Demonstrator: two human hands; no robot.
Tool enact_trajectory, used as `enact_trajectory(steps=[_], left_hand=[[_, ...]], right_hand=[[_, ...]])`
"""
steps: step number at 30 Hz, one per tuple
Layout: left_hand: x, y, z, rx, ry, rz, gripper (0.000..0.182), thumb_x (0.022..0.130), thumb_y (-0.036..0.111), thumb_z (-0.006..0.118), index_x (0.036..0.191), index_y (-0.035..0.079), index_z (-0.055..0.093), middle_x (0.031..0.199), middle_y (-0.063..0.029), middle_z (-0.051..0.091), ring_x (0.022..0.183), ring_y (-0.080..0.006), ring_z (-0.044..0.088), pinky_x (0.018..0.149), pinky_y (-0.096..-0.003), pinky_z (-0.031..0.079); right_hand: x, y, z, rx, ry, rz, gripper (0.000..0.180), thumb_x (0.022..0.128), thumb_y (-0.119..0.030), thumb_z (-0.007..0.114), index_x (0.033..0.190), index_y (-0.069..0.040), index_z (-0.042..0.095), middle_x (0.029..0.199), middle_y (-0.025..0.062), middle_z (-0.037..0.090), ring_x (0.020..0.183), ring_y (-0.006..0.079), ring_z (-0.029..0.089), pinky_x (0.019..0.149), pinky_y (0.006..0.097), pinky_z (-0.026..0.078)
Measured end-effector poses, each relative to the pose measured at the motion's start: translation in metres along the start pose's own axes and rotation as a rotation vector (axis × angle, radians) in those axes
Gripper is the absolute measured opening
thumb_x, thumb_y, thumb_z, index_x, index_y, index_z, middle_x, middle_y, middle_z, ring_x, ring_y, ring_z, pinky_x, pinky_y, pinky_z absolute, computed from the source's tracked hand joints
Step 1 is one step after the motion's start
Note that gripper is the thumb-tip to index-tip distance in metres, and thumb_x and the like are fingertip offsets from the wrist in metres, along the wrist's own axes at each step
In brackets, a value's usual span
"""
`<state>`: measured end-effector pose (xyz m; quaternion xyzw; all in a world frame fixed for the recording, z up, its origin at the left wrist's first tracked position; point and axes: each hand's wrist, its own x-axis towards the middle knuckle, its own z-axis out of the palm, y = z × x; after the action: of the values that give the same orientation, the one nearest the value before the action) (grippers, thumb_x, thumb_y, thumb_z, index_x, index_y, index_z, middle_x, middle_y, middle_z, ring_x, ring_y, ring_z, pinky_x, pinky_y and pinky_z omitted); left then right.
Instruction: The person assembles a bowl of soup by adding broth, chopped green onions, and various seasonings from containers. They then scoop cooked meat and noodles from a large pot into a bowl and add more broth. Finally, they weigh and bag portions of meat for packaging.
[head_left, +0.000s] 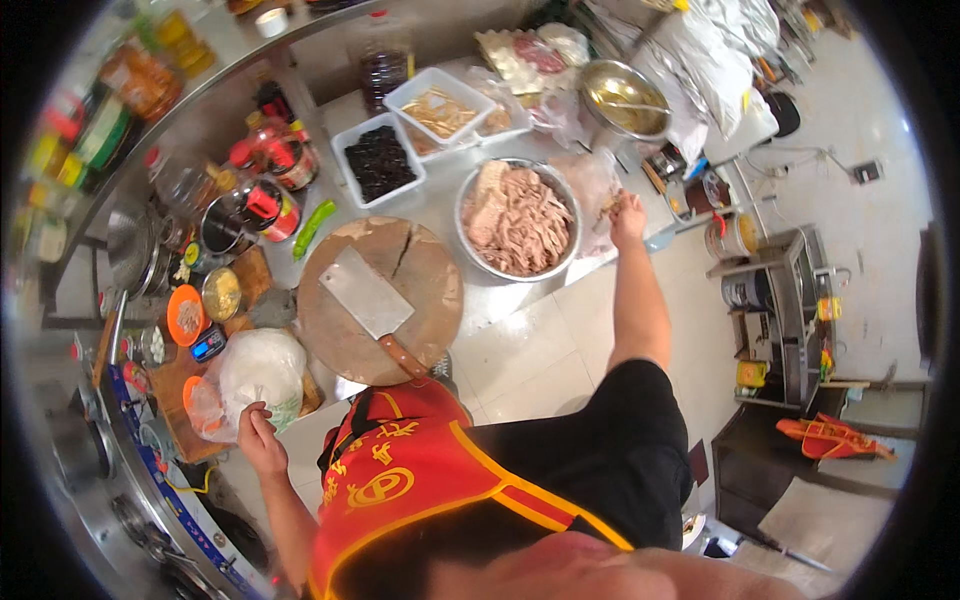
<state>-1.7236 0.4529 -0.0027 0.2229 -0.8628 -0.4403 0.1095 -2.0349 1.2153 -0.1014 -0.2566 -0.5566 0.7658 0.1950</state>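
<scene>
My right hand (628, 219) reaches out with bunched fingers at the edge of a clear plastic bag (583, 180). Small brownish bits show by its fingertips; what it grips is unclear. Beside the bag stands a round metal basin (576, 238) heaped with pale shredded meat (525, 217). Loosely curled, my left hand (262, 441) is at the near side of a knotted bag (264, 367) of white and green contents, with nothing visible in its fingers. Between the hands, a cleaver (367, 292) with a wooden handle lies flat on a round, cracked chopping block (322, 330).
A green chili (313, 229) lies behind the block. White tubs hold dark strips (379, 166) and yellowish strips (439, 112). Sauce bottles (266, 206), an orange bowl (187, 313) and a digital scale (208, 343) crowd the left. A steel bowl of oil (624, 101) stands at the back right.
</scene>
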Motion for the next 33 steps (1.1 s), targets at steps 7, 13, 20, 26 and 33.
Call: enact_trajectory(steps=[7, 13, 20, 26, 33], left_hand=[[0.019, -0.041, -0.053, 0.073, 0.11, 0.071, 0.024, 0.103, 0.017, 0.051, 0.104, 0.001, 0.068, 0.091, -0.0143, 0.069, 0.084, -0.0263, 0.068, 0.08, -0.0376, 0.053], [0.046, -0.089, -0.118, -0.162, 0.181, 0.088, 0.021, 0.102, 0.014, 0.053, 0.102, 0.0, 0.068, 0.09, -0.0142, 0.069, 0.081, -0.0255, 0.069, 0.075, -0.0366, 0.053], [0.065, -0.19, -0.214, -0.34, 0.303, -0.055, 0.03, 0.107, 0.021, 0.048, 0.105, -0.001, 0.068, 0.085, -0.0094, 0.068, 0.071, -0.0171, 0.062, 0.066, -0.0309, 0.049], [0.063, -0.253, -0.25, -0.541, 0.406, -0.204, 0.038, 0.111, 0.028, 0.044, 0.105, -0.001, 0.068, 0.083, -0.0028, 0.064, 0.067, -0.0069, 0.052, 0.06, -0.0256, 0.043], [0.075, -0.276, -0.245, -0.747, 0.398, -0.223, 0.039, 0.112, 0.03, 0.043, 0.107, -0.001, 0.067, 0.085, -0.0006, 0.062, 0.067, -0.0055, 0.049, 0.061, -0.0219, 0.041]], right_hand=[[-0.168, -0.035, 0.228, -0.265, -0.676, -0.14, 0.014, 0.102, -0.024, 0.065, 0.101, -0.01, 0.067, 0.073, -0.0076, 0.053, 0.056, 0.0021, 0.043, 0.045, 0.0195, 0.032], [-0.417, 0.081, 0.467, -0.285, -1.198, 0.192, 0.014, 0.101, -0.023, 0.065, 0.106, -0.01, 0.068, 0.073, -0.0048, 0.055, 0.054, 0.0037, 0.046, 0.046, 0.0213, 0.036], [-0.575, 0.217, 0.682, -0.687, -1.492, 0.224, 0.036, 0.098, -0.017, 0.066, 0.131, -0.001, 0.061, 0.086, 0.0029, 0.066, 0.067, 0.0118, 0.061, 0.053, 0.027, 0.047], [-0.568, 0.26, 0.708, -1.082, -1.366, -0.403, 0.041, 0.092, -0.005, 0.067, 0.131, 0.005, 0.063, 0.097, 0.0164, 0.074, 0.076, 0.0172, 0.072, 0.068, 0.0312, 0.059], [-0.567, 0.261, 0.701, -1.035, -1.259, -0.124, 0.033, 0.095, -0.001, 0.063, 0.126, 0.009, 0.064, 0.087, 0.0139, 0.072, 0.07, 0.0176, 0.07, 0.065, 0.0309, 0.058]])
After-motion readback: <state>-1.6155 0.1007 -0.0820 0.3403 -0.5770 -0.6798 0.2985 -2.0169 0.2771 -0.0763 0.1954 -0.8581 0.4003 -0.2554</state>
